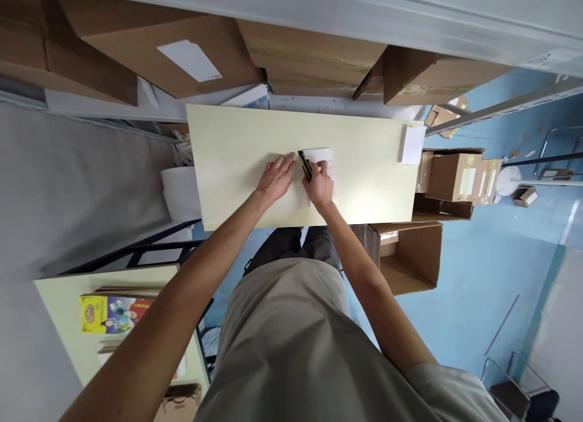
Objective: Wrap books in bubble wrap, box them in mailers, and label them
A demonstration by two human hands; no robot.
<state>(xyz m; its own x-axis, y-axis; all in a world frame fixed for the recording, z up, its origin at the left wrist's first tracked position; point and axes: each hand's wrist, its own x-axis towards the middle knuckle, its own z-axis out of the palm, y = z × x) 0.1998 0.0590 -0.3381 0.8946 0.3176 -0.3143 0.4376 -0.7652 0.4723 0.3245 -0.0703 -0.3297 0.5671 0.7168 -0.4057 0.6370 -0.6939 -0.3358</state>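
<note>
A black and yellow marker pen (305,165) sits in the grip of the right hand (320,184), whose fingers are closed around its barrel, the pen tilted and pointing toward the far left above a white sheet of paper (324,159). The paper lies flat near the middle of the pale cream counter (364,167), partly covered by that hand; some faint printing shows on it, too small to read. Just left of the pen, the left hand (276,177) rests palm down on the counter with its fingers stretched out flat and holding nothing, its fingertips close to the paper's left edge. Near the counter's far right corner lies a small white pad or stack of slips (412,144), well apart from both hands. Beyond the far edge of the counter, large brown cardboard boxes (173,51) sit on a shelf, one bearing a white label. To the right of the counter, on the blue floor (478,270), stand several smaller cardboard boxes (450,178) and an open empty carton (410,258). At the near left a second pale table (64,325) carries a colourful printed book (112,313).
</note>
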